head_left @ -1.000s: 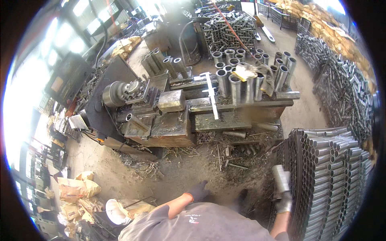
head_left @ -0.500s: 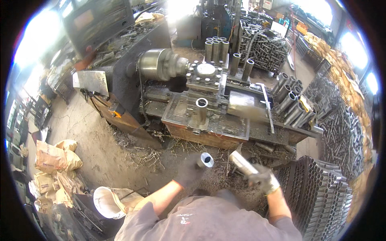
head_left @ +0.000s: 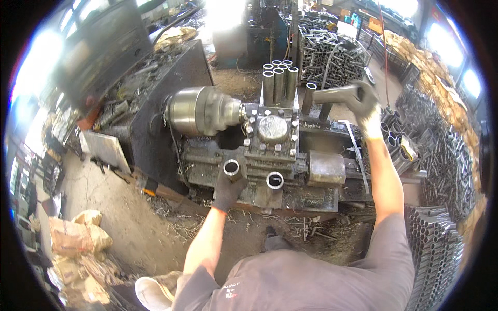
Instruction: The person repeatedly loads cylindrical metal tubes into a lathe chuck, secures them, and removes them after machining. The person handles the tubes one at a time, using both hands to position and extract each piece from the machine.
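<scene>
My left hand (head_left: 229, 182), in a dark glove, grips a short steel tube (head_left: 231, 168) held upright in front of the lathe's tool block (head_left: 272, 132). A second short tube (head_left: 274, 181) stands upright on the carriage just to its right. My right hand (head_left: 366, 102), in a light glove, holds a longer steel tube (head_left: 334, 95) lying level, over the far right of the lathe, beside a cluster of upright tubes (head_left: 279, 83). The round chuck (head_left: 203, 110) sits left of the tool block.
Stacks of cut steel tubes stand at the right (head_left: 438, 155) and lower right (head_left: 436, 254), with more piled at the back (head_left: 332, 52). Metal shavings cover the floor (head_left: 290, 228) below the lathe. Sacks (head_left: 72, 236) lie at the lower left.
My view has swung left and closer to the lathe. My left hand carried its short tube up to the tool block. My right hand lifted the longer tube from low right to the lathe's far side.
</scene>
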A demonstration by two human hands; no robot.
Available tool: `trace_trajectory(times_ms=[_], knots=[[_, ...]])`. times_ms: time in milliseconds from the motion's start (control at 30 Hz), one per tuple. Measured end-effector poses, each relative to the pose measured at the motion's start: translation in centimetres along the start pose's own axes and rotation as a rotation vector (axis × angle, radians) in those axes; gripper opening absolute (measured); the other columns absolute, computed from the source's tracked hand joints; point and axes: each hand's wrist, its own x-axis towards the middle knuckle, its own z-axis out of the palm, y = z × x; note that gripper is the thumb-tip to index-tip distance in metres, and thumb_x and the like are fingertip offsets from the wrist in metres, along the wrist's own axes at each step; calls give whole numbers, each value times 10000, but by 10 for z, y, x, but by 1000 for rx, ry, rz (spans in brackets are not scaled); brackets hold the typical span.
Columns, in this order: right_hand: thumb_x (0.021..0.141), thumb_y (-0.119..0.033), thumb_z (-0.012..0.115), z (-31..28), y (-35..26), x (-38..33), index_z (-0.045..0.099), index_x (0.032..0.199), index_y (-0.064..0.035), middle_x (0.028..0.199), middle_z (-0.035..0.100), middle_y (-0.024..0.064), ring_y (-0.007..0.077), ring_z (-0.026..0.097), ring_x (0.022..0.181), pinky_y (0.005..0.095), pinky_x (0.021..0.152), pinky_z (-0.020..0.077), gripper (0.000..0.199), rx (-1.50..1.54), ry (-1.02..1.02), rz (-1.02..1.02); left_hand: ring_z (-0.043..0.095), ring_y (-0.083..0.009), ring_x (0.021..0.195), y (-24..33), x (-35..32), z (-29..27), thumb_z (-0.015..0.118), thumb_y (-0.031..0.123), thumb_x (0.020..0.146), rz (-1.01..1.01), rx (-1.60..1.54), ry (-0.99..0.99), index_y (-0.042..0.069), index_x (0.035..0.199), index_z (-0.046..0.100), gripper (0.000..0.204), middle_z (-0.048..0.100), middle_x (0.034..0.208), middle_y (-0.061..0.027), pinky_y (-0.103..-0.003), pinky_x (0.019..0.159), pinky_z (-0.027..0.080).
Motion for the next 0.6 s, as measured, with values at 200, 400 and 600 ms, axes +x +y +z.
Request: trace_trajectory(times_ms=[200,400,600], knots=[[805,-438,817,172,44,68,709,1158,19,1100,757,277,408,748,1042,459,927,576,587,-378,-386,202,635,-115,882,2,-1,-8,791,16,859,-57,41,-170,60,1187,642,363,664,990,-11,-318,759,560],[826,-465,789,259,91,76,635,1264,49,1128,738,321,453,716,1113,492,988,561,692,-460,-373,282,673,-162,1056,21,-2,-23,803,116,891,226,298,-83,47,1400,569,564,719,1147,-113,-348,919,555],[842,-426,830,258,49,84,644,1287,37,1293,717,263,392,698,1223,464,1014,574,669,-689,-427,310,679,-190,1128,-43,-41,-144,726,222,1023,-356,-371,90,38,1278,671,319,729,1132,-74,-379,1025,525]])
